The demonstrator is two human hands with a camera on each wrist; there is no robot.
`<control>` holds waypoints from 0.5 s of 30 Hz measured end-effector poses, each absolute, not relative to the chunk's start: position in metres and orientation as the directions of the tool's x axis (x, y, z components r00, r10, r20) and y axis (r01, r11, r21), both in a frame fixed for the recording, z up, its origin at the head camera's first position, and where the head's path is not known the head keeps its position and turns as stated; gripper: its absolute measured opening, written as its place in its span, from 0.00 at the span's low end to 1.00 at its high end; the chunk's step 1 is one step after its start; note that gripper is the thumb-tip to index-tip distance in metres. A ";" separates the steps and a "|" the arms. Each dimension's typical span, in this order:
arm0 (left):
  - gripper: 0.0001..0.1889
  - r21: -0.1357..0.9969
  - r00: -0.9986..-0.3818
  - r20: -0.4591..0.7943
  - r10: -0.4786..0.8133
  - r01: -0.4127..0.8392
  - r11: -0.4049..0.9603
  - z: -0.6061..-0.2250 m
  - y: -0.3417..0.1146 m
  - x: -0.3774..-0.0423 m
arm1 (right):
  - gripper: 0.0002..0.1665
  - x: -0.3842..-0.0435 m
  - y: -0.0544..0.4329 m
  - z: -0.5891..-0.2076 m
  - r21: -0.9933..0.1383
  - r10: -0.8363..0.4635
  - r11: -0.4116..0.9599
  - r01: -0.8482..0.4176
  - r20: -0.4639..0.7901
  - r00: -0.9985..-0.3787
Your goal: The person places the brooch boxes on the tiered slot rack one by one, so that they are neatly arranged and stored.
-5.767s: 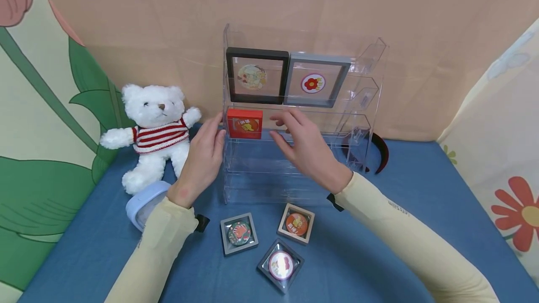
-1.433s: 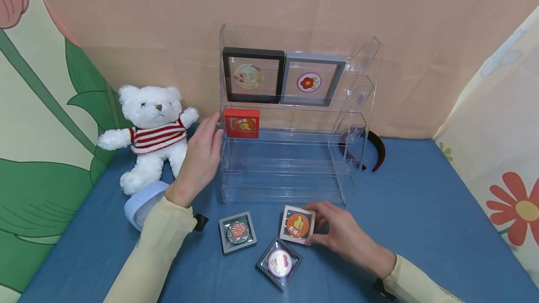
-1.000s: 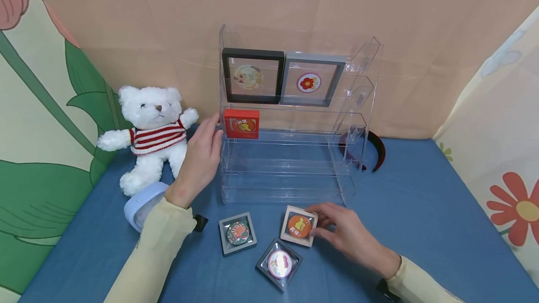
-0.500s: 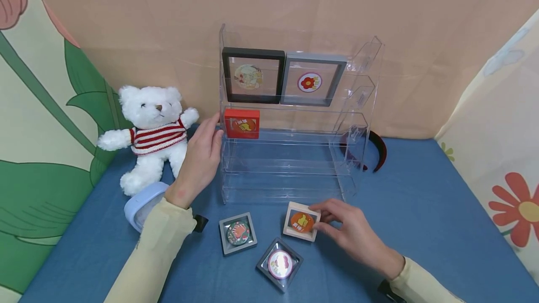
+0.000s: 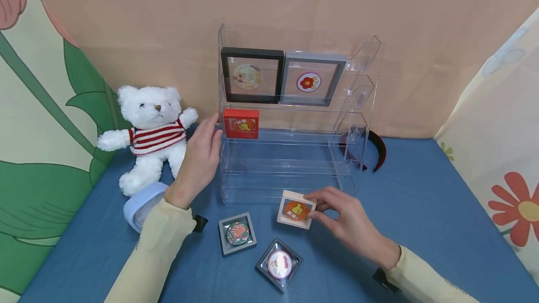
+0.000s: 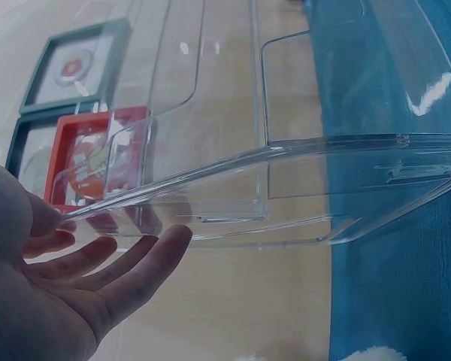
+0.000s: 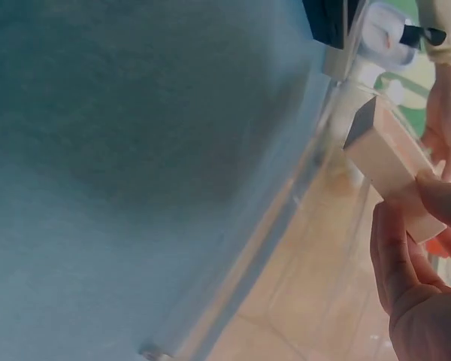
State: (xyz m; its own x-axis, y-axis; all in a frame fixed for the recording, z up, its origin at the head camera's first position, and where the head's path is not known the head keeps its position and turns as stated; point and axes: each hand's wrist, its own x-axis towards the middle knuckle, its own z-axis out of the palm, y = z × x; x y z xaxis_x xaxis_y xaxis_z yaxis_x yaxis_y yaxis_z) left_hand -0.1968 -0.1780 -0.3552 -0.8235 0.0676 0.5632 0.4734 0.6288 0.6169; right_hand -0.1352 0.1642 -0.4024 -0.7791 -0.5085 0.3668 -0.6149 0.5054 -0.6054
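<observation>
My left hand [image 5: 198,165] rests against the left side of a clear acrylic tiered display rack [image 5: 286,173], fingers fairly straight along its outer panel and thumb at the front edge. My right hand [image 5: 351,226] pinches a small cream-coloured display frame [image 5: 283,207] by its right edge. An orange thumbs-up badge sits inside that frame, which is raised and tilted before the rack's lowest tier. In the right wrist view, thumb and fingers clasp the frame [image 7: 395,169]. A grey frame [image 5: 237,250] with a paw badge and a dark frame [image 5: 280,243] lie on the cloth below.
A black frame [image 5: 252,52] and a grey-blue frame [image 5: 316,56] stand side by side on an upper tier; a red frame [image 5: 241,113] sits lower left. A white teddy bear [image 5: 153,111], a light-blue rounded object [image 5: 141,202] and a dark-red headband [image 5: 380,148] lie around the rack.
My right hand has come down from beside the red frame, taken hold of the cream frame, and lifted it off the cloth towards the rack. The left hand has stayed at the rack's side.
</observation>
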 end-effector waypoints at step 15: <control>0.26 0.614 -0.824 0.563 0.064 0.469 0.634 -0.355 -0.178 -0.197 | 0.30 -0.157 0.155 -0.356 -0.495 -0.515 0.480 -0.724 0.509 -0.690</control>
